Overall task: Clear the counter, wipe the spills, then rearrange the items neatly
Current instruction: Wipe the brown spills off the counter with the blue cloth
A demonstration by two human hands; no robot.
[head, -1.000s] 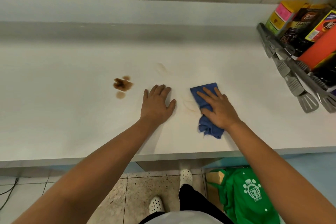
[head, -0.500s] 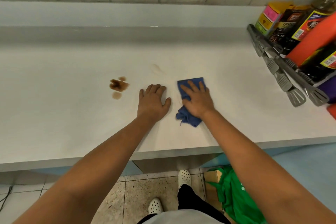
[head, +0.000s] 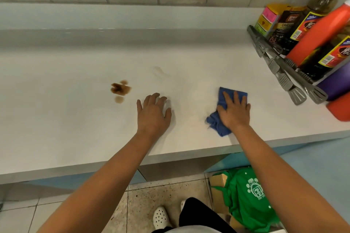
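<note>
Labels first: on the dark pouch [head: 284, 26] at the counter's far right corner we read "GRAV", and the green bag [head: 250, 195] on the floor below carries a white 7-Eleven mark. Beside the pouch we see dark sauce bottles [head: 310, 24], an orange bottle [head: 322, 30] and grey slotted tongs [head: 287, 81] lying along them. Our right hand [head: 233, 109] presses a crumpled blue cloth [head: 217, 123] flat near the front edge of the white counter [head: 56, 119], fingers straight and spread. Our left hand [head: 153, 113] rests flat on the bare surface, fingers apart. A glossy brown spill [head: 119, 89] sits just left of it, unwiped.
</note>
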